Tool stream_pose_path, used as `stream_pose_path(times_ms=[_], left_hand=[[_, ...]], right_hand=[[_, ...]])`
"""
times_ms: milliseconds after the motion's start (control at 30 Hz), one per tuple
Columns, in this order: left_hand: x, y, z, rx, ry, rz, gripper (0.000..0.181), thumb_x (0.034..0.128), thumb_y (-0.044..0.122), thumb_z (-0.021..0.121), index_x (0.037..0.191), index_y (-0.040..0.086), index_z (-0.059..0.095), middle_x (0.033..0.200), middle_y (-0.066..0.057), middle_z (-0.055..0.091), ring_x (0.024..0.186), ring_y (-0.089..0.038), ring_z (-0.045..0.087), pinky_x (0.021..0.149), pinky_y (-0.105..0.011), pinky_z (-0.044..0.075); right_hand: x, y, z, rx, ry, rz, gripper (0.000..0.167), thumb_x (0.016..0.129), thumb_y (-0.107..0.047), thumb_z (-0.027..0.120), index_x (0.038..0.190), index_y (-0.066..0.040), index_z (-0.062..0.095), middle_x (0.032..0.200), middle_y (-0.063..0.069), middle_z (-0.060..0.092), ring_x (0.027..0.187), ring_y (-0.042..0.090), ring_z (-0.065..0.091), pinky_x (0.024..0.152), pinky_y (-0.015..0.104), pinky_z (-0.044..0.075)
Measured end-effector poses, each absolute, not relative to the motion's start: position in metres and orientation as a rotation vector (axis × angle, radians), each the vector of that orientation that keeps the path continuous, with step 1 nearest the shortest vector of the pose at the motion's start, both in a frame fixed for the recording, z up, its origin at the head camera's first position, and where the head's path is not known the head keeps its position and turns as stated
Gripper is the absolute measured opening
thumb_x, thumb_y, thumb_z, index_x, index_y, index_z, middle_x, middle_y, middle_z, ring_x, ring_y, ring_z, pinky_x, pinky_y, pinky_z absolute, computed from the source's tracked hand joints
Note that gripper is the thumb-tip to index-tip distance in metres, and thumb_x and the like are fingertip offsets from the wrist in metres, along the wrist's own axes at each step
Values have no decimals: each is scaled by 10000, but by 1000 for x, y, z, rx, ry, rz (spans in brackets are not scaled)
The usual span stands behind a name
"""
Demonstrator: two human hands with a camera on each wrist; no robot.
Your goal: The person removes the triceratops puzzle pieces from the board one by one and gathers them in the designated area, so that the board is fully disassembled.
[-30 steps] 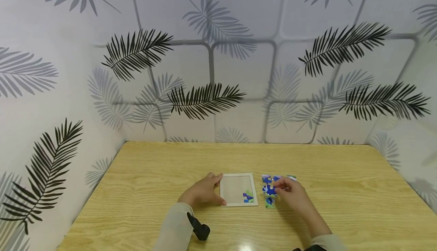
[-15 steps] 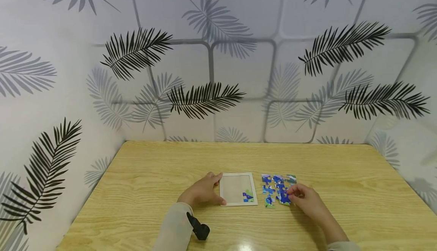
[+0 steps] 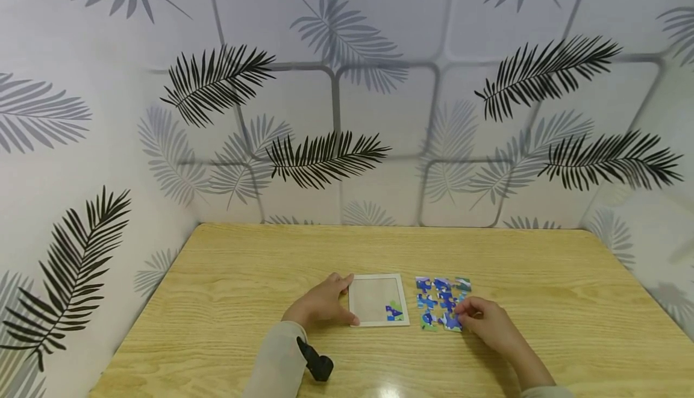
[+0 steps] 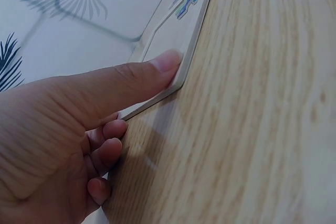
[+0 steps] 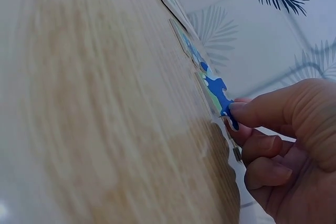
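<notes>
My left hand (image 3: 321, 303) holds the left side of a shallow white-rimmed puzzle tray (image 3: 378, 325), its thumb on the near corner in the left wrist view. Inside the tray's near right corner lies a small patch of blue, purple and green jigsaw puzzle (image 3: 394, 312). To the right of the tray, my right hand (image 3: 487, 322) pinches a blue puzzle piece (image 5: 216, 92) between thumb and index finger, low at the near end of the loose pieces. That piece is tilted in the right wrist view, and the fingers partly cover it.
Several loose puzzle pieces (image 3: 426, 301) lie in rough columns just right of the tray, partly hidden by the right hand. The wooden table (image 3: 260, 253) runs back to a leaf-patterned wall (image 3: 379, 115).
My right hand has moved right and slightly nearer, from the left column of pieces to the lower right ones, shifting a blue piece nearer. My left hand and the tray have stayed put.
</notes>
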State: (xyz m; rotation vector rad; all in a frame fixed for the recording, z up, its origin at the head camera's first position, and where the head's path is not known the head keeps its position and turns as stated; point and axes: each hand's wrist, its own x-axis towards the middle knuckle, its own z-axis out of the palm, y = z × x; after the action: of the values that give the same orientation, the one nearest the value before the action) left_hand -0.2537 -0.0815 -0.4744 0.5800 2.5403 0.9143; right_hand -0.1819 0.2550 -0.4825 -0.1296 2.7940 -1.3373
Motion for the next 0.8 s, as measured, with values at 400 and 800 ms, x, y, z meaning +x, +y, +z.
stream_pose_path(times_ms=[400, 800], left_hand=[[-253, -81, -472, 563, 2533, 909, 981, 716, 325, 831, 1495, 100, 279, 1049, 13, 433, 974, -173, 441, 946, -384, 375], [-253, -82, -472, 567, 2538, 904, 980, 714, 324, 833, 1494, 101, 283, 1052, 10, 432, 971, -172, 444, 946, -387, 379]], right_hand=[[-184, 254, -481, -83, 2839, -1344, 85, 852, -25, 673, 930, 1, 651, 890, 74, 664, 812, 192, 606, 640, 252, 471], [-184, 249, -481, -91, 2823, -1369, 70, 860, -34, 667, 920, -3, 649, 894, 63, 654, 853, 190, 620, 692, 243, 491]])
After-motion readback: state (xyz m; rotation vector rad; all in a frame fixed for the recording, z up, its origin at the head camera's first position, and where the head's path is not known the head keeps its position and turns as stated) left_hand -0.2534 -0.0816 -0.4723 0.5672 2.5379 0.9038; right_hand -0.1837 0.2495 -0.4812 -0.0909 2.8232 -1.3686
